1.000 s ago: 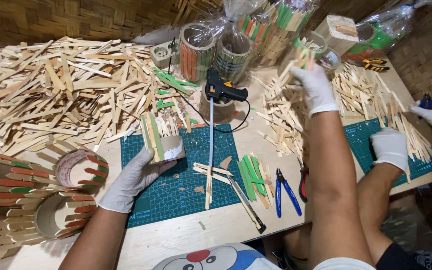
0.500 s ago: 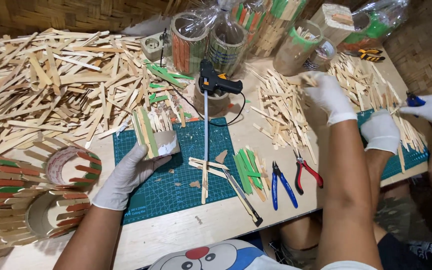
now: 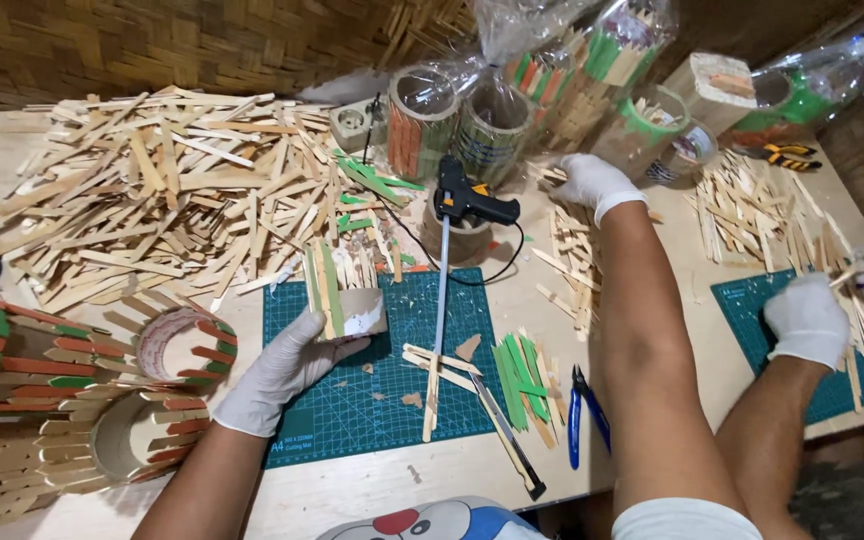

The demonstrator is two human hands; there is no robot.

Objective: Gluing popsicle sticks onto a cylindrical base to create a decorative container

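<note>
My left hand [image 3: 277, 375], in a white glove, holds a cardboard ring [image 3: 350, 312] upright over the green cutting mat [image 3: 352, 420]; flat wooden and green sticks are stuck on the ring's side. My right hand [image 3: 592, 185], also gloved, reaches far across the table and rests curled on a small pile of short wooden sticks [image 3: 572, 250], with a few stick ends showing at its fingers. A black glue gun [image 3: 472, 205] stands between my hands on a tape roll.
A big heap of flat sticks [image 3: 172, 210] fills the back left. Stick-covered holders [image 3: 12, 360] lie at the left. Green sticks [image 3: 522, 365] and blue pliers [image 3: 584, 410] lie by the mat. Wrapped holders [image 3: 452, 120] stand behind. Another person's gloved hand [image 3: 807, 320] works on a second mat [image 3: 747, 300].
My right hand has come down from holding sticks up in the air to the stick pile on the table. My left hand has kept hold of the ring. The view has shifted slightly.
</note>
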